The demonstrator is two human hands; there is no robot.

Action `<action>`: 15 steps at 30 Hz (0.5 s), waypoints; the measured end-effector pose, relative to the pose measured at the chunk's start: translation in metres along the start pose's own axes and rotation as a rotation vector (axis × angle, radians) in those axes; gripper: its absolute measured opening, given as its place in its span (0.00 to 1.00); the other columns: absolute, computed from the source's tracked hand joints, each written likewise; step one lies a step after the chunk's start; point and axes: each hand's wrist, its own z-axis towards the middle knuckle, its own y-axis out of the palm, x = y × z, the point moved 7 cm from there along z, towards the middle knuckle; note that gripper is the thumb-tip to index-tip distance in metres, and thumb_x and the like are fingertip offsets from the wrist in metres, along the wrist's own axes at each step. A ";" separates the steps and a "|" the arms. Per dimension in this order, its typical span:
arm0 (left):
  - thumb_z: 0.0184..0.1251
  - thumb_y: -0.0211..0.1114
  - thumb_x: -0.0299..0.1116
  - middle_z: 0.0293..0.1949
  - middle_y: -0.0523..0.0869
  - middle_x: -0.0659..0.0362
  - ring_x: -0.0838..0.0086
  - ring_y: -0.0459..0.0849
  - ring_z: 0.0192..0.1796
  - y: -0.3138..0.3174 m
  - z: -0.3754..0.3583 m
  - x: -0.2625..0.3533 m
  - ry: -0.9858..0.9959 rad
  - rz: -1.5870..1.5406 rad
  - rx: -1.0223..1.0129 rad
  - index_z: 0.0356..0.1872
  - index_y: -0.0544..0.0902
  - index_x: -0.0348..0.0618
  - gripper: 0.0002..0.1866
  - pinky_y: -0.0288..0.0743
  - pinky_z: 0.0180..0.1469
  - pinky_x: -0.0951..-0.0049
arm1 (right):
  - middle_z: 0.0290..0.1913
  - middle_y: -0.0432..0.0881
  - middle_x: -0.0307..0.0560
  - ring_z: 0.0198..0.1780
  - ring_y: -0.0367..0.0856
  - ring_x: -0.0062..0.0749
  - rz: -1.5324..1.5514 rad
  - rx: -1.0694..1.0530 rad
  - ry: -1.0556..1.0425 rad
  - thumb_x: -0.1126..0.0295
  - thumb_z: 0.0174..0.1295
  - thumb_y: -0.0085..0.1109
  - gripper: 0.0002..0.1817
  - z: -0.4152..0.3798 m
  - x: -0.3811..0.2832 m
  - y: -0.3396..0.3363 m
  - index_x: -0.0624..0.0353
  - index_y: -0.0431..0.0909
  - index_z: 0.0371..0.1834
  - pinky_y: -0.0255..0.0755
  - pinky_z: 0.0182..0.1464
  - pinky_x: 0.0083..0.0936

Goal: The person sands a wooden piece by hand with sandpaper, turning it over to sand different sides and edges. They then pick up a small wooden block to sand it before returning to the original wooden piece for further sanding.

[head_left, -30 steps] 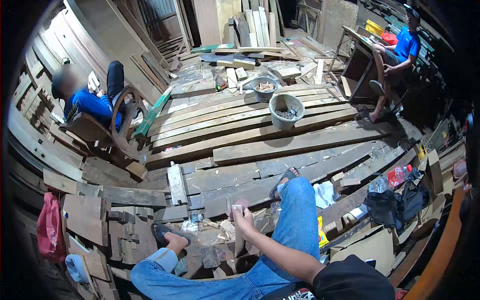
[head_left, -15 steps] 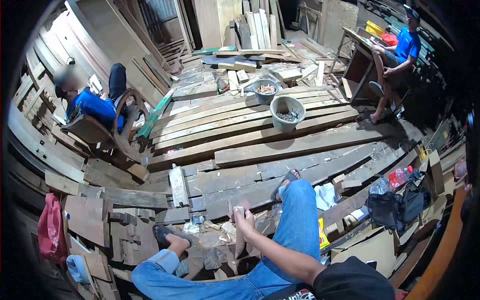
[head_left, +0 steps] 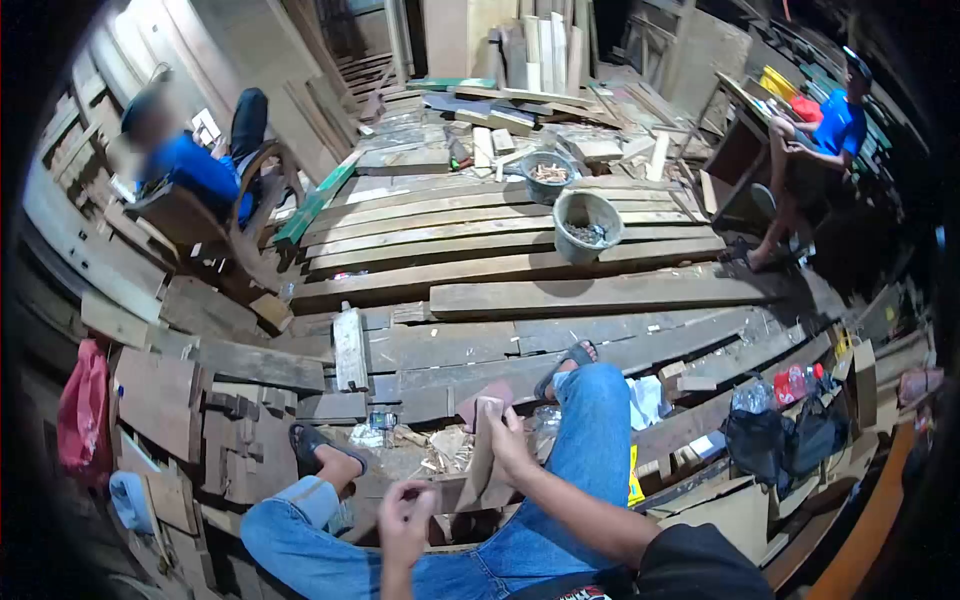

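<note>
Between my knees, my right hand point(head_left: 512, 440) is closed around the upper end of a narrow, flat piece of wood point(head_left: 481, 470) that points down. A reddish-brown sheet that looks like sandpaper point(head_left: 487, 394) shows at my fingertips; how it is held is partly hidden. My left hand point(head_left: 408, 515) is raised over my left thigh, apart from the wood. Its fingers curl loosely, a gap shows between them and the thumb, and I see nothing in it. Under the wood lie offcuts and shavings point(head_left: 445, 450).
Long beams point(head_left: 600, 298) lie across the floor ahead. On them stand a grey bucket point(head_left: 588, 245) and a smaller basin of wood scraps point(head_left: 548, 175). One person point(head_left: 195, 180) sits at left, another point(head_left: 840, 125) at right. Black bags point(head_left: 785, 440) and a red-labelled bottle point(head_left: 797, 382) lie at right.
My left hand has come into view from below. My right hand has shifted slightly right and down, and more of the reddish-brown sheet shows. The view has tilted a little.
</note>
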 end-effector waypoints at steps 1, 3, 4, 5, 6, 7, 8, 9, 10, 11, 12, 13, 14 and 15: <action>0.68 0.70 0.29 0.47 0.84 0.56 0.73 0.83 0.53 0.007 0.010 -0.020 0.023 0.071 0.045 0.54 0.81 0.34 0.16 0.77 0.57 0.72 | 0.43 0.84 0.42 0.40 0.86 0.26 0.058 0.014 0.049 0.55 0.79 0.55 0.18 0.004 0.015 0.000 0.57 0.76 0.57 0.80 0.41 0.27; 0.68 0.70 0.31 0.53 0.83 0.50 0.70 0.83 0.57 0.026 0.019 -0.029 0.132 0.340 0.082 0.61 0.78 0.36 0.22 0.78 0.59 0.66 | 0.45 0.84 0.43 0.41 0.87 0.28 0.008 0.035 0.155 0.54 0.79 0.55 0.18 0.010 0.034 0.003 0.58 0.77 0.55 0.81 0.41 0.28; 0.66 0.72 0.32 0.52 0.84 0.47 0.62 0.84 0.56 0.033 0.026 -0.034 0.256 0.448 0.060 0.61 0.77 0.35 0.25 0.78 0.60 0.63 | 0.45 0.84 0.43 0.41 0.87 0.28 0.014 0.027 0.123 0.54 0.79 0.55 0.18 0.013 0.042 0.005 0.57 0.77 0.55 0.81 0.41 0.27; 0.65 0.73 0.33 0.51 0.85 0.44 0.55 0.85 0.55 0.040 0.028 -0.041 0.379 0.557 0.036 0.62 0.76 0.34 0.27 0.78 0.60 0.61 | 0.45 0.84 0.43 0.41 0.87 0.27 0.021 0.022 0.091 0.54 0.79 0.55 0.17 0.016 0.048 0.004 0.57 0.77 0.55 0.81 0.40 0.27; 0.65 0.72 0.32 0.52 0.85 0.41 0.52 0.85 0.54 0.047 0.029 -0.050 0.261 0.385 -0.012 0.67 0.73 0.36 0.30 0.78 0.59 0.58 | 0.46 0.84 0.42 0.41 0.87 0.27 -0.059 -0.008 0.051 0.55 0.79 0.54 0.16 0.018 0.048 0.003 0.55 0.77 0.55 0.81 0.39 0.26; 0.64 0.71 0.31 0.51 0.85 0.41 0.52 0.86 0.53 0.048 0.031 -0.059 0.232 0.392 -0.053 0.67 0.73 0.36 0.30 0.78 0.58 0.58 | 0.46 0.84 0.42 0.41 0.87 0.27 -0.046 -0.005 0.098 0.55 0.79 0.54 0.16 0.018 0.054 0.000 0.55 0.77 0.56 0.82 0.40 0.26; 0.64 0.71 0.31 0.51 0.85 0.41 0.53 0.86 0.53 0.046 0.036 -0.072 0.203 0.399 -0.091 0.68 0.73 0.37 0.31 0.78 0.58 0.58 | 0.47 0.84 0.43 0.41 0.87 0.27 -0.035 -0.004 0.145 0.55 0.79 0.54 0.16 0.018 0.061 -0.003 0.55 0.76 0.56 0.82 0.40 0.26; 0.64 0.71 0.31 0.51 0.85 0.41 0.53 0.86 0.52 0.050 0.036 -0.070 0.175 0.403 -0.128 0.68 0.73 0.37 0.31 0.78 0.57 0.58 | 0.47 0.84 0.43 0.41 0.87 0.28 -0.027 -0.003 0.193 0.55 0.79 0.53 0.16 0.014 0.061 -0.003 0.55 0.76 0.57 0.82 0.40 0.26; 0.64 0.70 0.31 0.49 0.86 0.41 0.55 0.87 0.51 0.049 0.032 -0.065 0.131 0.416 -0.109 0.68 0.73 0.38 0.31 0.79 0.55 0.57 | 0.48 0.84 0.44 0.42 0.87 0.29 0.037 -0.003 0.218 0.56 0.80 0.53 0.16 0.005 0.051 0.006 0.56 0.75 0.59 0.82 0.39 0.27; 0.65 0.68 0.30 0.50 0.87 0.42 0.53 0.87 0.51 0.047 0.032 -0.067 0.155 0.486 -0.074 0.68 0.73 0.39 0.30 0.79 0.54 0.58 | 0.49 0.84 0.44 0.45 0.87 0.30 -0.028 -0.063 0.178 0.57 0.80 0.53 0.17 0.013 0.058 0.003 0.56 0.75 0.61 0.82 0.43 0.29; 0.65 0.67 0.30 0.51 0.86 0.41 0.51 0.87 0.53 0.048 0.036 -0.071 0.099 0.416 -0.109 0.68 0.73 0.38 0.30 0.78 0.56 0.57 | 0.49 0.84 0.44 0.47 0.87 0.30 -0.112 -0.057 0.122 0.58 0.79 0.53 0.16 0.014 0.043 0.009 0.56 0.75 0.60 0.82 0.46 0.29; 0.65 0.66 0.30 0.52 0.86 0.40 0.49 0.86 0.55 0.049 0.035 -0.085 0.015 0.340 -0.146 0.69 0.72 0.38 0.30 0.78 0.58 0.56 | 0.49 0.84 0.44 0.48 0.86 0.30 -0.201 -0.043 0.092 0.58 0.79 0.53 0.16 0.003 0.039 0.007 0.57 0.76 0.59 0.81 0.49 0.30; 0.65 0.63 0.29 0.59 0.82 0.35 0.45 0.82 0.63 0.046 0.038 -0.094 0.100 0.442 -0.106 0.70 0.70 0.34 0.31 0.74 0.66 0.54 | 0.49 0.85 0.44 0.49 0.86 0.30 -0.176 -0.024 0.158 0.58 0.79 0.54 0.16 -0.017 0.057 -0.005 0.57 0.77 0.59 0.81 0.51 0.30; 0.65 0.63 0.29 0.61 0.80 0.34 0.44 0.80 0.65 0.047 0.048 -0.087 0.120 0.444 -0.105 0.71 0.69 0.33 0.32 0.72 0.68 0.53 | 0.49 0.85 0.44 0.49 0.86 0.30 -0.138 -0.040 0.155 0.58 0.79 0.54 0.16 -0.005 0.057 0.000 0.58 0.77 0.59 0.80 0.52 0.31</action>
